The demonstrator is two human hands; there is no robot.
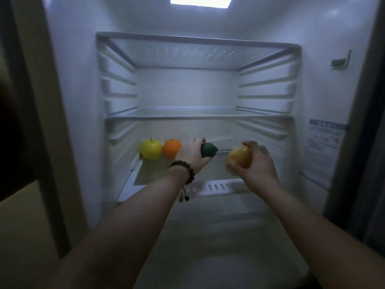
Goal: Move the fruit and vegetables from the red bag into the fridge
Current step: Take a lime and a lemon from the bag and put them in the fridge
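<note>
Hands [192, 152] [255, 163] hold fruit inside the fridge [268, 65].

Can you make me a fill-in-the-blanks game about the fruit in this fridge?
1. The left hand holds a dark ____ fruit.
2. The yellow apple sits right beside an ____ on the fridge shelf.
3. The beaded bracelet is on the ____ wrist.
4. The right hand holds a ____ fruit.

Missing words: green, orange, left, yellow
</note>
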